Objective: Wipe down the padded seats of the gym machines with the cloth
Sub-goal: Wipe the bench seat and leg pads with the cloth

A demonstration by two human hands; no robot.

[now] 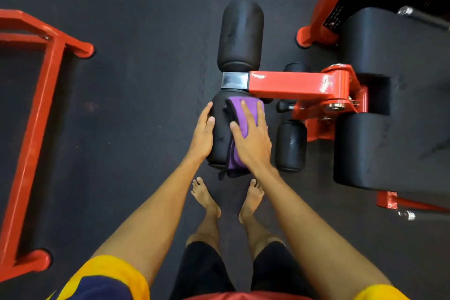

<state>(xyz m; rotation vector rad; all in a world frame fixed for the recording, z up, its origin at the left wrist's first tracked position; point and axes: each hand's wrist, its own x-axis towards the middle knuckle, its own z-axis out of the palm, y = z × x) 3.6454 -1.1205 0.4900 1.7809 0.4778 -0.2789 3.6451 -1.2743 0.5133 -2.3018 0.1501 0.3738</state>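
Observation:
A black padded roller [220, 134] sits on the near end of a red machine arm [287, 84]. A purple cloth [239, 111] lies draped over the roller's right half. My right hand [252, 136] presses flat on the cloth with fingers spread and straight. My left hand [203, 131] rests flat against the roller's left side, thumb on top. A second black roller [241, 36] extends beyond the arm's steel collar. The black padded seat [394, 109] of the same machine is at the right, untouched by either hand.
A smaller black roller [291, 146] stands just right of my right hand. A red steel frame [36, 114] lies on the dark rubber floor at the left. A red upright post [323, 14] stands at the upper right. My bare feet [229, 198] are below the roller.

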